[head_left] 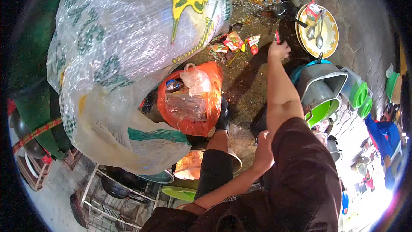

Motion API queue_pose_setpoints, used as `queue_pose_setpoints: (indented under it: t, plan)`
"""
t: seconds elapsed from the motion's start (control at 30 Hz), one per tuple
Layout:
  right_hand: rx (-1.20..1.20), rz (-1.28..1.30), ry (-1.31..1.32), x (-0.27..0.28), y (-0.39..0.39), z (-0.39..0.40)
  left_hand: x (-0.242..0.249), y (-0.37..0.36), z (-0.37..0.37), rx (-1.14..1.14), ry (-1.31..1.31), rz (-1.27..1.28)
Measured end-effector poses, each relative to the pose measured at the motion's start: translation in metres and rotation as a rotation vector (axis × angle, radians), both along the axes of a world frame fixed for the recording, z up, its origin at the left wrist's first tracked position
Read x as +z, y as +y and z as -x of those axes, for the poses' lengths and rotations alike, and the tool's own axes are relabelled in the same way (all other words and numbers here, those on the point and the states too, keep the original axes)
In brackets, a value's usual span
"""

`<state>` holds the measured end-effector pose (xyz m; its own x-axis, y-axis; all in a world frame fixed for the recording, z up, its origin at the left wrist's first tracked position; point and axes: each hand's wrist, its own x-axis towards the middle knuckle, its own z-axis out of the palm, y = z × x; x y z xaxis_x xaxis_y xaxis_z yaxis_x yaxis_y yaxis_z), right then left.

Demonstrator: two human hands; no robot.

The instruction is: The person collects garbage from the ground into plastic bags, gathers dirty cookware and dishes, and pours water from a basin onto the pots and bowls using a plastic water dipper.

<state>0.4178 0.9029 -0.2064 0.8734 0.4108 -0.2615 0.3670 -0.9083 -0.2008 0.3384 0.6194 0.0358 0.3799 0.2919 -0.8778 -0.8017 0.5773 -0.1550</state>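
My right hand [280, 51] is stretched out over the wet, dirty floor. Its fingers are closed on a small red packet [277, 38] that sticks up from them. Just left of it, several torn red and white packets [234, 41] lie on the floor among scraps. To its upper right is a cream plate [329, 38] with an orange patterned rim, bearing spoons [319, 41] and another red packet [313, 10]. My left hand [262, 154] is closed beside my right upper arm; what it holds, if anything, is hidden.
A huge clear plastic sack [128, 30] fills the upper left. An orange bag [210, 120] with plastic waste stands near my foot. Metal pots [315, 92] and green-lidded containers [358, 94] are stacked at right. A wire rack [96, 189] with pans is at lower left.
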Motion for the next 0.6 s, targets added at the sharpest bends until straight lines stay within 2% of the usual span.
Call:
queue_pose_setpoints:
  t: [0.03,0.07,0.2,0.27,0.33,0.37,0.43,0.47,0.53,0.6]
  plan:
    - [0.096,0.023,-0.008,0.003,-0.003,0.003,-0.017,-0.026,-0.009,-0.167,0.118,-0.175]
    - [0.190,0.044,-0.021,0.005,-0.004,0.004,-0.011,-0.020,-0.008,-0.162,0.117,-0.174]
    - [0.429,-0.063,-0.030,-0.005,-0.005,0.049,0.056,0.065,0.016,0.089,-0.096,0.154]
    - [0.503,-0.090,0.136,0.005,0.004,0.082,0.062,0.069,0.021,0.149,-0.140,0.240]
    - [0.553,-0.112,0.253,0.008,0.010,0.114,0.062,0.058,0.024,-0.729,0.599,-0.481]
    - [0.551,-0.092,0.270,0.024,0.015,0.132,0.055,0.041,0.021,-0.733,0.603,-0.478]
    - [0.551,-0.075,0.293,0.040,0.021,0.149,0.035,0.002,0.010,-0.400,0.228,-0.216]
    - [0.536,-0.005,0.292,0.039,0.023,0.153,0.037,0.000,0.013,-0.398,0.234,-0.213]
    - [0.527,0.067,0.292,0.039,0.022,0.161,0.040,-0.002,0.015,-0.521,0.402,-0.432]
    - [0.637,0.100,0.302,0.040,0.009,0.165,0.046,0.005,0.018,-0.558,0.391,-0.437]
